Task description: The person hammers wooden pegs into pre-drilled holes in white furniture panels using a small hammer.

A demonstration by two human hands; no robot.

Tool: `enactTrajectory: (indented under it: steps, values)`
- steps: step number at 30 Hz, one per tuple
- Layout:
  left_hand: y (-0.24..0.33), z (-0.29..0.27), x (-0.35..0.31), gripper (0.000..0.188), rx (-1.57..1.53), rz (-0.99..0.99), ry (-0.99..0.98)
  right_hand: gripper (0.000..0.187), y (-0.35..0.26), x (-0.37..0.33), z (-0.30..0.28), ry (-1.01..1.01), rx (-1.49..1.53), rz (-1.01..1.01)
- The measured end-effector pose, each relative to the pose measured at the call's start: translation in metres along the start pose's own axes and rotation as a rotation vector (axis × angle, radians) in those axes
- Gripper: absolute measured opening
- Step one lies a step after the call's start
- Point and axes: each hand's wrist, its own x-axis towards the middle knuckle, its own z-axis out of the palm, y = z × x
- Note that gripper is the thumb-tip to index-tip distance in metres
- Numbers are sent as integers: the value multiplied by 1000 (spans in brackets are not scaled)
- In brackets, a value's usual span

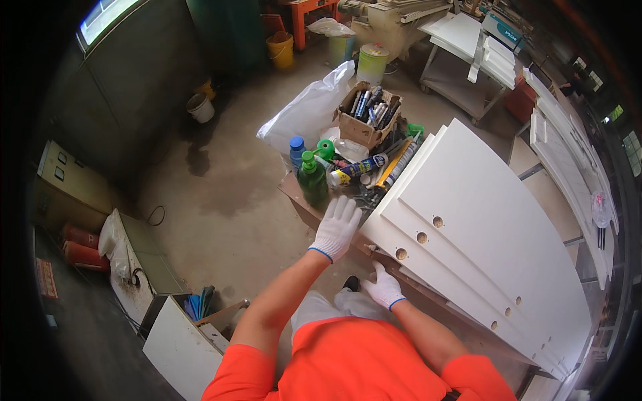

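As the white panel stack (pixel 481 234) stretches rightward, the left hand (pixel 336 228) is flat, released, beside its left corner; right hand (pixel 384 287) by its near edge, grip unclear!

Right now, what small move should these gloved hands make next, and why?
Perhaps shift the left hand right, to the nearest corner of the stacked drilled white panels: its fingers are extended and look empty, while the right hand is beside the stack's edge.
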Motion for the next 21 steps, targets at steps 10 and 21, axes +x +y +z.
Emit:
enactTrajectory:
  steps: [10,21]
  values:
    - [-63,58,9,10,-234,221,-338,69,-10,14,41,240,407,149]
    - [-47,3,-33,27,-818,127,-259,30,-68,-6,94,628,2093,499]
